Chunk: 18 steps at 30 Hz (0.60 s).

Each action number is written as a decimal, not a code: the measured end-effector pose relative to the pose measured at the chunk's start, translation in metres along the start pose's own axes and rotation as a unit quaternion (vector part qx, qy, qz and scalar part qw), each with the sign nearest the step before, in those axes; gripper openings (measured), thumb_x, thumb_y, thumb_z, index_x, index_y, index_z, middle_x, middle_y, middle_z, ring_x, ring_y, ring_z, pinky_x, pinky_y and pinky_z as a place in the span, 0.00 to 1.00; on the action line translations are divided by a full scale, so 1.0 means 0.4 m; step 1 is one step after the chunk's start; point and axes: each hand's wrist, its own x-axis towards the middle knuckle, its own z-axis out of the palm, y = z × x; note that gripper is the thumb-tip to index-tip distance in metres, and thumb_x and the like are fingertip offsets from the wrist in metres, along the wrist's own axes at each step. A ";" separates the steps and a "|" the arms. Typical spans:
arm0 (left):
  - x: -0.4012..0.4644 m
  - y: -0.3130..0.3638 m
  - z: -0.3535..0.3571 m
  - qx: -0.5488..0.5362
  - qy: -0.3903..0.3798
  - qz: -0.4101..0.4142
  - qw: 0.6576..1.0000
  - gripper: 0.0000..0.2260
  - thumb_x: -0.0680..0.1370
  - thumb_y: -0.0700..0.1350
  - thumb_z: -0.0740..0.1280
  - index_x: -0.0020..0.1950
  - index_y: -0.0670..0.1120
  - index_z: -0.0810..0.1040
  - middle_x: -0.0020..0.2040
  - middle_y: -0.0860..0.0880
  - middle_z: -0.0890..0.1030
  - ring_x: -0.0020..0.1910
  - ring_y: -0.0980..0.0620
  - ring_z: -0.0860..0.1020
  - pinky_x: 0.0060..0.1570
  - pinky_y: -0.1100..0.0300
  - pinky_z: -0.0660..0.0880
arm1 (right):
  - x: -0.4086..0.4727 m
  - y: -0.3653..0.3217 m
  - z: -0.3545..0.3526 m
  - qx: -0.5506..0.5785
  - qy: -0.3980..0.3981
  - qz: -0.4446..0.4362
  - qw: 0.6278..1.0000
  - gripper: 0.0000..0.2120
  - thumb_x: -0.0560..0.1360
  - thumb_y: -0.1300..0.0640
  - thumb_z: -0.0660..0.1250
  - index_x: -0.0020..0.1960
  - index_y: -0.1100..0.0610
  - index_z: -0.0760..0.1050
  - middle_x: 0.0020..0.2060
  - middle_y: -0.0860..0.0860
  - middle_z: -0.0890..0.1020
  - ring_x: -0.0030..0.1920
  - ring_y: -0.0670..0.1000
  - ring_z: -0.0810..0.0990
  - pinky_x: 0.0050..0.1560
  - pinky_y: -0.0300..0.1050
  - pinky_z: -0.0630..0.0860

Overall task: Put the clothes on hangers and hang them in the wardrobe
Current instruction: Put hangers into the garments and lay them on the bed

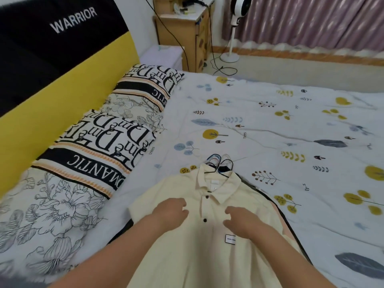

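Patterned bed (270,121); curtain (311,19); fan (239,9)

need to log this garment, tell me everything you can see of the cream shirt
The shirt is cream, of a soft woven-looking cloth, with a pointed collar, dark buttons down a front placket and a small white chest patch edged in black. It lies face up on the bed, collar away from the person, atop a pile of other clothes and hangers. The left hand and right hand rest on its chest either side of the placket, fingers loosely curled.
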 end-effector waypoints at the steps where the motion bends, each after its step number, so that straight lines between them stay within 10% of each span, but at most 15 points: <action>1: -0.039 -0.008 -0.005 0.006 -0.001 0.002 1.000 0.19 0.81 0.51 0.55 0.71 0.47 0.65 0.69 0.47 0.70 0.67 0.48 0.69 0.62 0.59 0.66 | -0.039 -0.013 0.001 -0.001 0.004 -0.001 1.000 0.18 0.79 0.52 0.56 0.68 0.54 0.66 0.66 0.52 0.71 0.65 0.54 0.70 0.65 0.48 0.66; 18: -0.795 -0.281 0.104 0.046 -0.033 -0.024 0.998 0.21 0.80 0.52 0.56 0.71 0.45 0.65 0.69 0.46 0.69 0.67 0.49 0.68 0.60 0.61 0.65 | -0.642 -0.239 0.262 -0.089 -0.043 -0.096 0.990 0.23 0.80 0.50 0.57 0.73 0.54 0.62 0.71 0.52 0.67 0.69 0.51 0.67 0.66 0.43 0.65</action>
